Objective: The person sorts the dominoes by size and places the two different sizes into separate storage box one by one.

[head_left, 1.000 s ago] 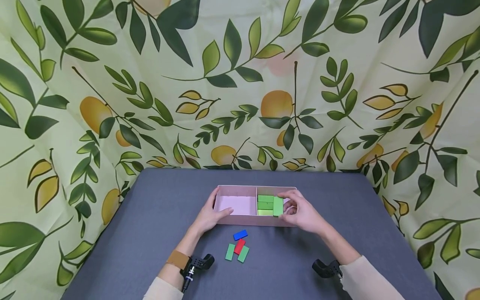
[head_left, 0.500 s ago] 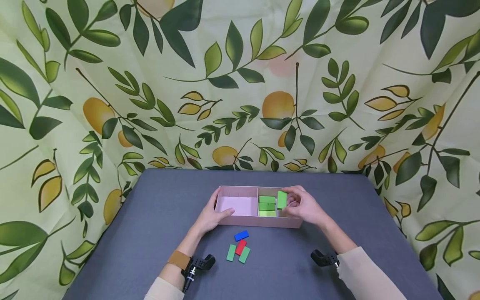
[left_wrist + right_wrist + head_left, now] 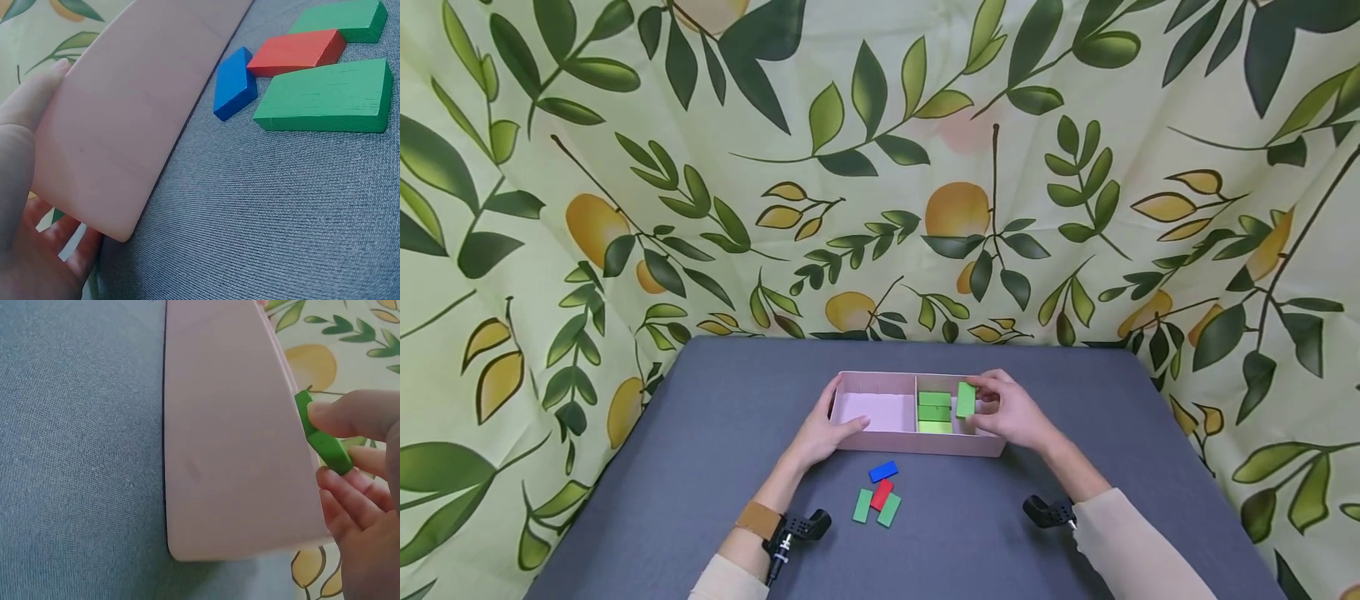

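A long pink box [image 3: 880, 442] with a divider stands on the table. My left hand [image 3: 820, 429] grips its left end, the thumb over the front rim and the fingers along the end wall. My right hand [image 3: 1013, 412] pinches a green wooden block [image 3: 966, 400] between thumb and fingers above the right compartment. Several other green blocks [image 3: 935, 406] lie against the divider in that compartment. In the right wrist view the thumb presses on green wood [image 3: 333, 453] just over the box's rim; the box's front wall [image 3: 237, 437] hides its inside.
In front of the box, a blue block [image 3: 883, 472], a red block [image 3: 882, 495] and two green blocks, one on the left [image 3: 862, 506] and one on the right [image 3: 889, 511], lie close together on the grey cloth [image 3: 760, 375]. A leaf-patterned curtain [image 3: 880, 250] hangs behind the table.
My right hand has moved the green block a little right, away from the row by the divider, and has barely shifted in the last half second. The left hand keeps its grip.
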Motion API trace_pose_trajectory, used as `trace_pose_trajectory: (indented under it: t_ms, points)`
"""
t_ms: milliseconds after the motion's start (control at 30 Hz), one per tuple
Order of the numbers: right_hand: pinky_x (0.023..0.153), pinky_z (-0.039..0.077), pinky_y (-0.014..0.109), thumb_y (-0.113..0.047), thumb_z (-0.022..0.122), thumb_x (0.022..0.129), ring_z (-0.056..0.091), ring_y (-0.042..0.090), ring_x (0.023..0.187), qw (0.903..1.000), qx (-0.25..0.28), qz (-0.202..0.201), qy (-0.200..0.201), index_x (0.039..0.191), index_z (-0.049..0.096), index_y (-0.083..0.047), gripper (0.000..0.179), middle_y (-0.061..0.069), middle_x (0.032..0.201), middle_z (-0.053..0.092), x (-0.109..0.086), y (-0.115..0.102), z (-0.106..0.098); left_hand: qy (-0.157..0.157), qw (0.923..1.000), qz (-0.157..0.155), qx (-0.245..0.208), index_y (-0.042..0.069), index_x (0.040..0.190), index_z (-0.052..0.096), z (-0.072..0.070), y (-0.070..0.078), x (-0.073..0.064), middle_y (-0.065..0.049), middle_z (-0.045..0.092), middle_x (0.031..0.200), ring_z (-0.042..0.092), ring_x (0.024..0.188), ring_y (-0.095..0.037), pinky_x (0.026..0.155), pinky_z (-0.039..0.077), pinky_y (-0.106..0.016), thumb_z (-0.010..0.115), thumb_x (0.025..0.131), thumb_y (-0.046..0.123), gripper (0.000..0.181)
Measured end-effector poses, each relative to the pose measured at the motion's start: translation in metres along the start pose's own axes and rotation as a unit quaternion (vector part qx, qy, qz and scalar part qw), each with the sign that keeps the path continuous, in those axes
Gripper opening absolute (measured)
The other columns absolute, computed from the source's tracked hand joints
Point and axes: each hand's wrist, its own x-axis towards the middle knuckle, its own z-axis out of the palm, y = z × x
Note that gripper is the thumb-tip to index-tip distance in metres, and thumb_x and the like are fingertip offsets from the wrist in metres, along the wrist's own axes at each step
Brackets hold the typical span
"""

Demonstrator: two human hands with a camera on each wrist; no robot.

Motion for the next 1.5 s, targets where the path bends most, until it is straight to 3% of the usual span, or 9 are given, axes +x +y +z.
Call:
trace_pose_trajectory:
  t_ms: [233, 567, 1133, 1500]
  points:
    - [0.085, 0.055, 0.035, -0.009, 0.083, 0.077, 0.061, 0.022, 0.097, 0.9996, -0.001, 0.01, -0.025, 0.133, 0.063, 0.003, 0.06, 0.012, 0.113, 0.056, 0.007, -0.01, 0.005, 0.0, 1.0, -0.001, 0.003, 0.021, 0.162, 0.023, -0.001, 0.0, -0.001, -0.015, 0.028, 0.165, 0.032, 0.147, -0.039, 0.115, 0.026, -0.064, 0.08, 0.086, 0.042, 0.098]
    - [0.08, 0.056, 0.032, -0.004, 0.083, 0.076, 0.062, 0.023, 0.095, 0.9961, -0.053, 0.021, -0.066, 0.13, 0.06, 0.011, 0.061, 0.018, 0.113, 0.055, 0.015, -0.014, 0.006, -0.001, 1.0, -0.001, 0.001, 0.019, 0.162, 0.022, 0.0, 0.0, -0.001, -0.016, 0.029, 0.164, 0.036, 0.143, -0.039, 0.113, 0.028, -0.065, 0.08, 0.086, 0.042, 0.098]
    - [0.083, 0.055, 0.039, -0.008, 0.082, 0.077, 0.064, 0.024, 0.096, 0.995, -0.076, 0.014, -0.063, 0.129, 0.061, 0.01, 0.059, 0.016, 0.113, 0.058, 0.017, -0.013, 0.006, -0.001, 1.0, 0.006, -0.004, 0.018, 0.162, 0.023, 0.0, 0.0, -0.002, -0.016, 0.03, 0.163, 0.036, 0.143, -0.04, 0.113, 0.028, -0.065, 0.082, 0.085, 0.042, 0.1]
    - [0.088, 0.053, 0.045, -0.018, 0.08, 0.077, 0.063, 0.022, 0.101, 0.9853, -0.155, -0.01, -0.071, 0.13, 0.065, 0.002, 0.058, 0.01, 0.117, 0.06, 0.016, -0.009, 0.005, 0.0, 1.0, 0.006, -0.006, 0.019, 0.162, 0.023, 0.001, 0.0, -0.002, -0.016, 0.03, 0.163, 0.035, 0.144, -0.04, 0.113, 0.027, -0.065, 0.082, 0.084, 0.042, 0.1]
